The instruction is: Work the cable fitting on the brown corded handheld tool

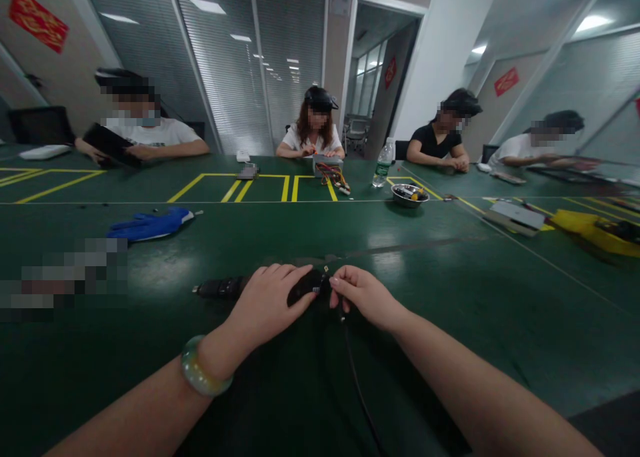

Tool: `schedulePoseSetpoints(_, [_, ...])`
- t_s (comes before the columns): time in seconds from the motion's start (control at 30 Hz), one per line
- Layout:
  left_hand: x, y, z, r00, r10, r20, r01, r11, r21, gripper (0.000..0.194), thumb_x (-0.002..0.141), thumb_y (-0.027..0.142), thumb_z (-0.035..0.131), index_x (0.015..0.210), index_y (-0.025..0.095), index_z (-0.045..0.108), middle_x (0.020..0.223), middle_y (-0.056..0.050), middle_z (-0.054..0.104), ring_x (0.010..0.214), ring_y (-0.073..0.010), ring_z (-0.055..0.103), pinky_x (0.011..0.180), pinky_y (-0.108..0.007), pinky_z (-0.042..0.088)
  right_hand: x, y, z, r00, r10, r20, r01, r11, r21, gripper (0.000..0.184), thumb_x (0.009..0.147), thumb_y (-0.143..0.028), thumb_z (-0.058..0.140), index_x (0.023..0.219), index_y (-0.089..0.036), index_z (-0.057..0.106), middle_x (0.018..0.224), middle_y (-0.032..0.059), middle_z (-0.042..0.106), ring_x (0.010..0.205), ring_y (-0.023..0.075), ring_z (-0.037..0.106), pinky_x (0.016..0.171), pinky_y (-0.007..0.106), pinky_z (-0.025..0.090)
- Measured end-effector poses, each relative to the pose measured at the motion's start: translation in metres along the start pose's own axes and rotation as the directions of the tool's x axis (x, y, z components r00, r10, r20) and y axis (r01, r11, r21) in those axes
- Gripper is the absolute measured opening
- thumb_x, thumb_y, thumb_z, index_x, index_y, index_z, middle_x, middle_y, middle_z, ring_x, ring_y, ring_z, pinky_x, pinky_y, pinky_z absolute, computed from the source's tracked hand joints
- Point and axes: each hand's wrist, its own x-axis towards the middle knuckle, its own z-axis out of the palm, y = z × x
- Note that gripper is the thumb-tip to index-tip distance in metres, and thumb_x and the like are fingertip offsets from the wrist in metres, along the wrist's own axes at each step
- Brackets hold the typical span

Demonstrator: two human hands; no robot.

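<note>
On our green table (300, 229), our left hand (267, 298) clasps the black electric screwdriver (223, 288); our right hand (365, 293) pinches the cable (352, 363), best held straight and steady.

A glossy green bench (475, 290) with yellow lines (295, 189) bears a flat blue glove (150, 226), a clear plastic bottle (383, 163) and a round metal bowl (407, 202).

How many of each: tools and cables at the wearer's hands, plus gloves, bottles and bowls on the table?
Black tool, in the left hand: 1
Black cable, at the right hand: 1
Blue glove: 1
Clear bottle: 1
Metal bowl: 1
Total: 5
</note>
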Motion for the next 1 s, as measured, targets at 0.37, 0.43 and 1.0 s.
schedulePoseSetpoints(0.37, [-0.001,0.006,0.0,0.998,-0.008,0.056,0.015,0.992,-0.124,0.042,0.083,0.032,0.059,0.122,0.022,0.052,0.118,-0.008,0.06,0.1,-0.0249,0.06,0.088,-0.04,0.047,-0.003,0.004,-0.018,0.959,0.02,-0.283,-0.149,0.884,-0.443,0.012,0.088,-0.029,0.058,0.095,-0.02,0.059,0.067,-0.0028,0.065,0.059,0.0117,0.061,0.053,0.021,0.041])
schedulePoseSetpoints(0.43, [0.0,0.003,-0.002,0.997,0.003,0.072,0.007,0.99,-0.138,0.042,0.082,0.032,0.06,0.122,0.022,0.053,0.118,-0.007,0.061,0.102,-0.0248,0.06,0.09,-0.04,0.047,-0.005,0.0,-0.022,0.961,0.013,-0.275,-0.146,0.872,-0.468,0.011,0.087,-0.029,0.059,0.092,-0.019,0.06,0.064,-0.0033,0.065,0.057,0.0116,0.06,0.053,0.021,0.041])
schedulePoseSetpoints(1.0, [0.001,-0.002,0.002,0.984,0.172,0.049,-0.166,0.98,-0.112,0.045,0.089,0.036,0.059,0.132,0.027,0.052,0.134,-0.005,0.056,0.121,-0.0238,0.053,0.104,-0.043,0.042,-0.006,0.001,-0.015,0.99,-0.012,-0.14,-0.059,0.869,-0.492,0.008,0.084,-0.026,0.06,0.088,-0.019,0.061,0.061,-0.0046,0.063,0.054,0.0102,0.058,0.052,0.02,0.038])
